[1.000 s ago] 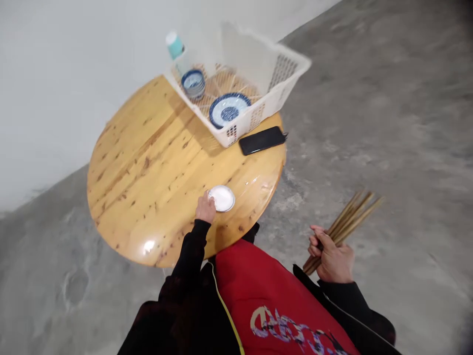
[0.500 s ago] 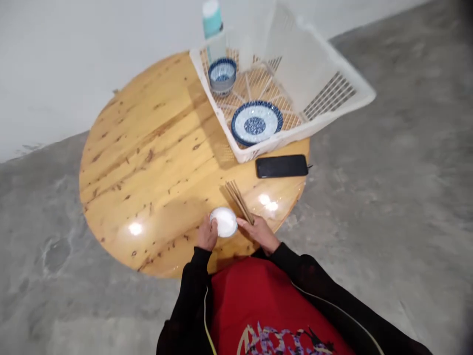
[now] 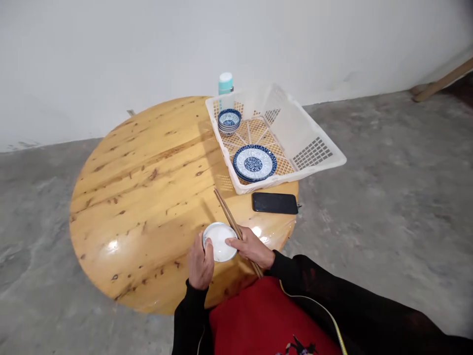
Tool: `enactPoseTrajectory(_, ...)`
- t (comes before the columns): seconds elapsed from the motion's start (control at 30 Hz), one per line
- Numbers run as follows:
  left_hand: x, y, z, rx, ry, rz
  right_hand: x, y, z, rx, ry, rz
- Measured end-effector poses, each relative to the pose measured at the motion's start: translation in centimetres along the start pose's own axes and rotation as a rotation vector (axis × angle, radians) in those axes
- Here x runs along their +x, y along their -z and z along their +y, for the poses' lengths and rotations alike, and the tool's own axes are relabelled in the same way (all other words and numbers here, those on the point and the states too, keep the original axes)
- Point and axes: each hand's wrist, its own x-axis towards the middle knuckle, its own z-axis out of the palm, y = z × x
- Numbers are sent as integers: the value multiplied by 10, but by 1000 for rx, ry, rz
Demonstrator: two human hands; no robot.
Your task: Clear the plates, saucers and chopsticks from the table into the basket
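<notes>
My left hand (image 3: 201,260) grips the left edge of a small white dish (image 3: 219,240) with a thin bluish rim, thumb on top. It is held above the near part of the round wooden table (image 3: 148,197). My right hand (image 3: 253,246) is closed around a few brown wooden chopsticks (image 3: 227,213), which slant up to the left beside the dish. The right thumb rests on the dish's right rim, so both hands touch it. How many chopsticks there are, I cannot tell, as they overlap.
Across the table a white plastic basket (image 3: 318,165) holds stacked blue-and-white bowls (image 3: 229,121) and plates (image 3: 254,162). A black phone (image 3: 274,202) lies in front of it. Behind the basket stands a turquoise bottle with a white cap (image 3: 225,84), near the wall.
My view has tilted up, showing more wall. The right thumb has come over the dish's rim. The chopsticks have shifted in my right hand and now extend below it as well.
</notes>
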Motion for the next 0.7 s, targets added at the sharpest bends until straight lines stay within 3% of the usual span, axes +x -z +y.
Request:
enactPoseTrajectory(0.17, 29, 18, 80, 40, -110, 73, 10, 32, -80, 55, -40, -84)
enactPoseTrajectory(0.33, 90, 7, 156, 35, -182, 57, 39, 88, -149, 71, 28, -18)
enactPoseTrajectory(0.5, 180, -31, 211, -50, -276, 4, 91, 151, -196, 146, 46, 144)
enactPoseTrajectory(0.7, 282, -107, 241, -110, -275, -58, 165, 216, -213, 264, 33, 419)
